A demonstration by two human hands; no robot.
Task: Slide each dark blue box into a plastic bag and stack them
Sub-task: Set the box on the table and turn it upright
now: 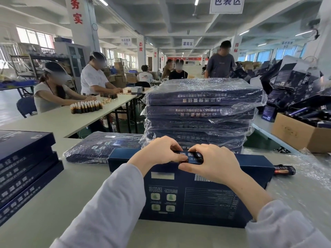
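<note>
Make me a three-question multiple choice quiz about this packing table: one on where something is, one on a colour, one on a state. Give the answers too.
1. Where is the stack of bagged boxes relative to the bare box nearest the person?
A) behind it
B) left of it
C) under it

2. What colour is the open carton at the right?
A) white
B) brown
C) green

3. The small dark pack at the bare box's far edge is:
A) lying untouched
B) inside a bag
C) pinched by the left grip and the right grip

Answers:
1. A, the stack rises just beyond the bare box's far edge.
2. B, its side is plain brown cardboard.
3. C, fingers of both curl onto the pack.
</note>
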